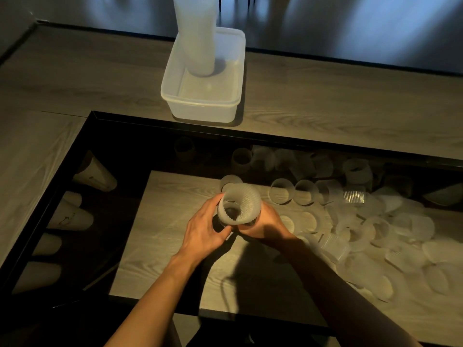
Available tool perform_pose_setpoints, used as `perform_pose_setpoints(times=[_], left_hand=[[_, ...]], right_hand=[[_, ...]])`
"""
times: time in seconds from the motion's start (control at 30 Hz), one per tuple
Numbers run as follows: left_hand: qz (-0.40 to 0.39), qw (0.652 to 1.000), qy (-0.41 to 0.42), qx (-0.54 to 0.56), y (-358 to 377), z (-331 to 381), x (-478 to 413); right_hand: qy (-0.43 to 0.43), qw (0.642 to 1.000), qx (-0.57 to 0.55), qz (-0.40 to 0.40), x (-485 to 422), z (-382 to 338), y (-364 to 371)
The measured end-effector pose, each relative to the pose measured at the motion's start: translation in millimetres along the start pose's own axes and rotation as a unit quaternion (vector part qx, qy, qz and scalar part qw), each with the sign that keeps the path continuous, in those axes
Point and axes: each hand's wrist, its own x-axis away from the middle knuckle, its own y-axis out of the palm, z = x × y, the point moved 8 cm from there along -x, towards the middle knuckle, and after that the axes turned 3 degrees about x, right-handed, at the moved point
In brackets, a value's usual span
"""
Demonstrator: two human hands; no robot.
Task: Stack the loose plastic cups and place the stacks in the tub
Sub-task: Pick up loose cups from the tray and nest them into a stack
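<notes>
Both hands grasp a stack of ribbed plastic cups above the table.

The left hand (204, 229) curls round the left side of the stack of cups (239, 205), and the right hand (265, 224) grips its right side lower down, its fingers partly hidden behind the cups; the stack's open mouth tilts toward the camera. Loose cups (350, 221) lie scattered on their sides to the right of the hands, across the wood-grain table (160, 236) inside its black frame (175, 123). Beyond the frame the clear tub (200, 103) sits on the wooden surface, well apart from the hands, and a tall stack (198, 38) stands upright in its far left corner. More pale cups (95, 174) show in the dark strip at the left.
</notes>
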Motion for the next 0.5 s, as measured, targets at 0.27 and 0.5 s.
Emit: perform_pose_setpoints(times=[0.27,0.5], left_hand=[[-0.034,0.998,-0.054,0.021,20,-17,-3],[-0.047,0.994,-0.099,0.029,24,-29,-4]], right_hand=[[0.043,0.998,-0.035,-0.012,-3,20,6],[0.049,0.998,0.001,-0.039,-15,20,13]])
